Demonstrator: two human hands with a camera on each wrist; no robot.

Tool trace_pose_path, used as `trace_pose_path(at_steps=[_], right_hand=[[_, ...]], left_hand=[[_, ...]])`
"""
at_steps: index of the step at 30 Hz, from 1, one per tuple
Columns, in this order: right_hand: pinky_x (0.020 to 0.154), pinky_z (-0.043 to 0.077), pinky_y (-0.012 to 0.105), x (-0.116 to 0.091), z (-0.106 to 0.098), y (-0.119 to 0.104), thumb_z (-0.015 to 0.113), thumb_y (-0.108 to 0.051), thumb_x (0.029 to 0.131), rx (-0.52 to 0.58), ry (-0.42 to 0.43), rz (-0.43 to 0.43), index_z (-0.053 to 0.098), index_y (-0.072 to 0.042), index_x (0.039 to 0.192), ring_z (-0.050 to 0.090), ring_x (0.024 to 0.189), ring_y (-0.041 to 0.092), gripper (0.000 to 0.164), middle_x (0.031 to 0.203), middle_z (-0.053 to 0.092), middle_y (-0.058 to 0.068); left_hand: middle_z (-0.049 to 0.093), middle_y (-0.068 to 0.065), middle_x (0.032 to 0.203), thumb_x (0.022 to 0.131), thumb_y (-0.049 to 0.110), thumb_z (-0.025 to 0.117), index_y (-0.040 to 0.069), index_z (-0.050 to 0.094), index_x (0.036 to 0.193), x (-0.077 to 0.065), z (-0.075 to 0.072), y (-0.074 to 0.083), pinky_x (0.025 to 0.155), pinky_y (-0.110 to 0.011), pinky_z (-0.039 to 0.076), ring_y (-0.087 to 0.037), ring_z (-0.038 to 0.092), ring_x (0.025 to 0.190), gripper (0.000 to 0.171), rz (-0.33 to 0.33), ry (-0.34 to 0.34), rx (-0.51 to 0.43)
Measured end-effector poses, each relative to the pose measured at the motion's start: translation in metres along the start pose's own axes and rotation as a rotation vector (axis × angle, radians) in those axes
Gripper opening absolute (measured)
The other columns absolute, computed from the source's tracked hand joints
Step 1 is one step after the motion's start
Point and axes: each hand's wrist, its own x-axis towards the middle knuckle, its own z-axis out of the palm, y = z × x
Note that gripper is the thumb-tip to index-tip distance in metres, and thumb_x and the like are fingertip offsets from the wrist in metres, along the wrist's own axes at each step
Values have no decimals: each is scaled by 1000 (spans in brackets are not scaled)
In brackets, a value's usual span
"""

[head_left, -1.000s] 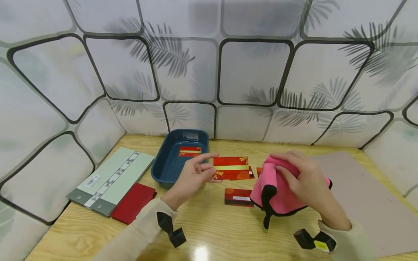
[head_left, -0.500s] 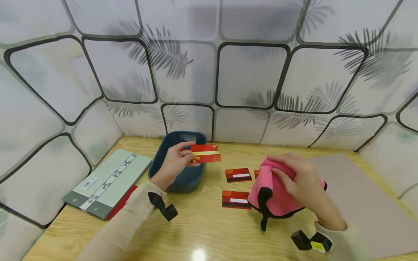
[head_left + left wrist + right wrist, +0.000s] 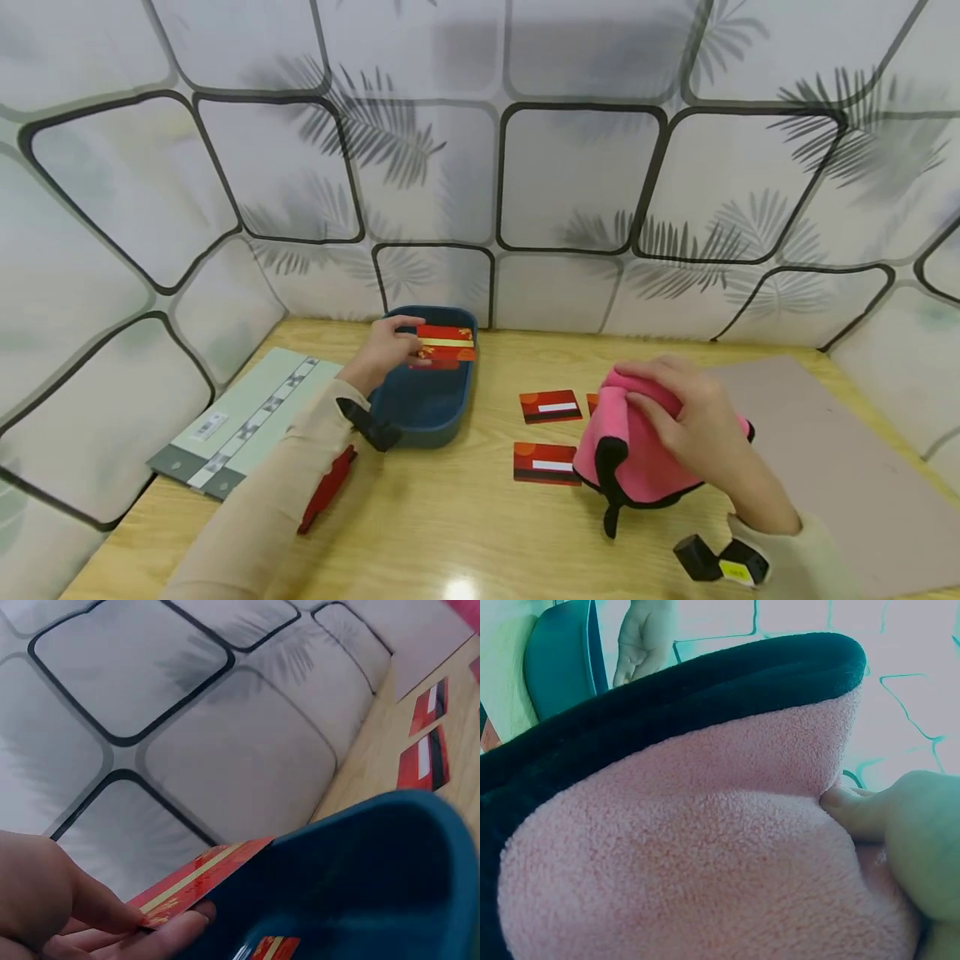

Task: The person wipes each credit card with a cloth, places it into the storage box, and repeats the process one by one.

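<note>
My left hand [image 3: 384, 348] pinches a red card [image 3: 447, 340] with a gold stripe between thumb and fingers, above the far part of a dark blue bin [image 3: 426, 435]. In the left wrist view, another red card [image 3: 277, 948] lies inside the bin. My right hand [image 3: 693, 417] grips a bunched pink cloth [image 3: 651, 462] with black edging, over the table's right side. The right wrist view shows the thumb pressing into the fleecy cloth [image 3: 675, 847]. Two red cards, a farther one [image 3: 550, 407] and a nearer one [image 3: 546, 463], lie left of the cloth; a third card [image 3: 592, 402] is mostly hidden behind it.
Left of the bin lies a pale green folder [image 3: 251, 408] with a patterned strip. A dark red flat item [image 3: 327, 492] shows partly behind my left sleeve. On the right a greyish board [image 3: 840, 450] covers the wooden table [image 3: 450, 525]. A patterned curtain [image 3: 577, 175] closes off the back.
My left hand has carried the red card leftward and away from me, from over the table to over the bin. My right hand keeps hold of the pink cloth in nearly the same spot.
</note>
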Motion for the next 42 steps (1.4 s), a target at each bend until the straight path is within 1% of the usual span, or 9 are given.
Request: trace_pose_path(at_steps=[2, 5, 9, 13, 17, 23, 30, 35, 42], right_hand=[[86, 43, 4, -1, 1, 1, 77, 13, 65, 0, 1, -7, 72, -6, 106, 63, 87, 12, 45, 93, 70, 3], [85, 43, 5, -2, 2, 2, 77, 13, 65, 1, 1, -7, 72, -7, 106, 62, 88, 12, 46, 92, 70, 3], [84, 43, 5, -2, 2, 1, 77, 13, 66, 2, -7, 6, 72, -7, 106, 61, 87, 11, 45, 92, 69, 2], [84, 43, 5, -3, 0, 1, 77, 12, 68, -3, -16, 25, 72, -7, 107, 62, 87, 10, 44, 93, 69, 2], [84, 43, 6, -4, 1, -1, 77, 13, 67, -2, -7, 28, 72, -8, 106, 62, 87, 10, 45, 93, 69, 2], [83, 43, 6, -3, 4, -2, 77, 11, 68, 8, -11, 24, 72, -8, 108, 61, 87, 10, 44, 94, 69, 1], [87, 42, 5, -5, 1, -2, 77, 13, 67, 20, -18, 32, 71, -8, 109, 61, 91, 9, 47, 96, 70, 2], [87, 43, 6, -5, 4, -3, 77, 9, 69, 4, -51, 18, 71, -10, 109, 62, 91, 11, 44, 98, 70, 0], [88, 42, 5, -3, 1, -3, 77, 12, 68, 19, -33, 14, 71, -6, 108, 63, 89, 12, 44, 97, 70, 3]], left_hand=[[49, -30, 130, 90, -10, 44, -4, 41, 142, 5, -2, 1, 75, -36, 60, -12, 65, 60, 52, -24, 16, 34], [40, -30, 138, 88, -12, 44, -8, 40, 141, 11, -3, 1, 74, -37, 60, -13, 65, 56, 53, -44, 34, 47], [43, -31, 131, 88, -13, 45, -9, 39, 141, 17, -6, -1, 76, -38, 59, -13, 66, 57, 53, -65, 34, 48], [47, -27, 117, 90, -11, 45, -8, 38, 142, 23, -14, -5, 83, -42, 57, -14, 67, 62, 53, -74, -24, 67], [44, -32, 126, 90, -11, 44, -9, 33, 143, 27, -21, -9, 82, -40, 58, -13, 67, 62, 55, -86, -88, 99], [40, -41, 135, 87, -13, 46, -14, 26, 143, 34, -18, -13, 68, -27, 60, -12, 66, 60, 60, -112, -54, 143], [54, -34, 127, 87, -1, 55, -14, 44, 135, 39, -7, -15, 77, -38, 59, -31, 68, 80, 50, -29, 28, 420], [63, -29, 115, 79, 3, 62, -10, 61, 119, 33, -2, -6, 78, -40, 55, -33, 61, 89, 42, 65, 119, 622], [71, -19, 105, 83, 6, 68, -4, 65, 112, 22, 17, 4, 80, -40, 57, -31, 68, 93, 31, 250, 96, 537]])
